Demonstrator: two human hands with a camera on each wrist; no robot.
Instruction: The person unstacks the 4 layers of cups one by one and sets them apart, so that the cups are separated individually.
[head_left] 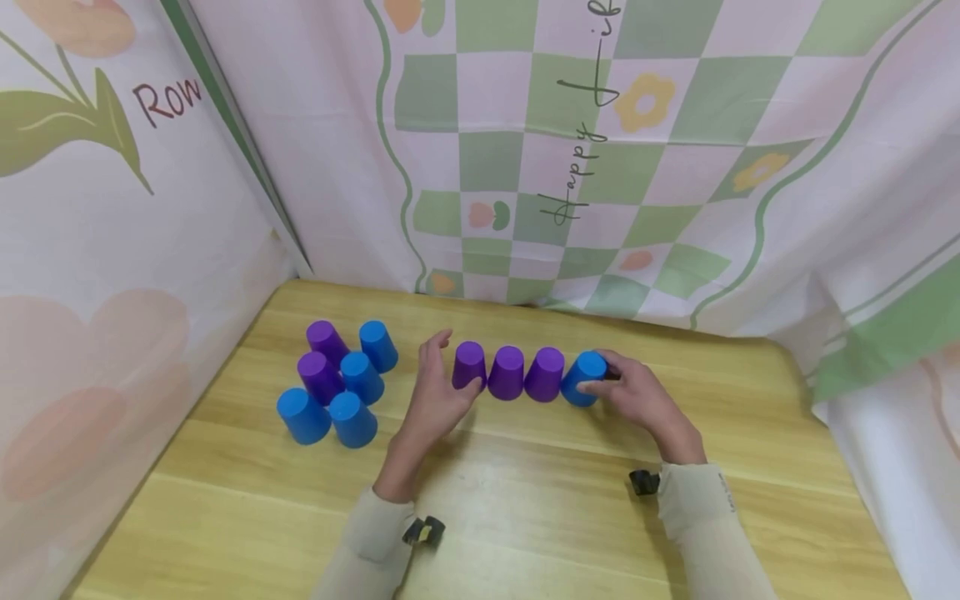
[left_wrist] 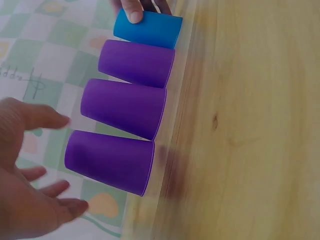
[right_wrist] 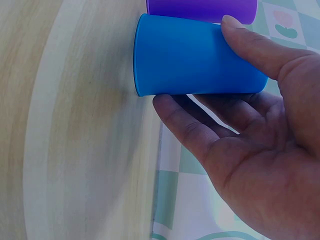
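Note:
Three purple cups, a left one [head_left: 469, 363], a middle one [head_left: 507, 374] and a right one [head_left: 545, 375], stand upside down in a row on the wooden table. A blue cup [head_left: 582, 377], also mouth down, ends the row on the right. My right hand [head_left: 639, 397] holds this blue cup, thumb on its near side and fingers round the far side, as the right wrist view shows. Beside the leftmost purple cup is my left hand [head_left: 435, 398], thumb and fingers spread; in the left wrist view a gap shows between them and the cup.
At the left of the table [head_left: 525, 517] stands a cluster of upside-down cups, with purple ones [head_left: 321, 379] and several blue ones [head_left: 354, 421]. A patterned curtain [head_left: 495, 158] hangs along the back edge, and a white cloth [head_left: 112, 333] covers the left side.

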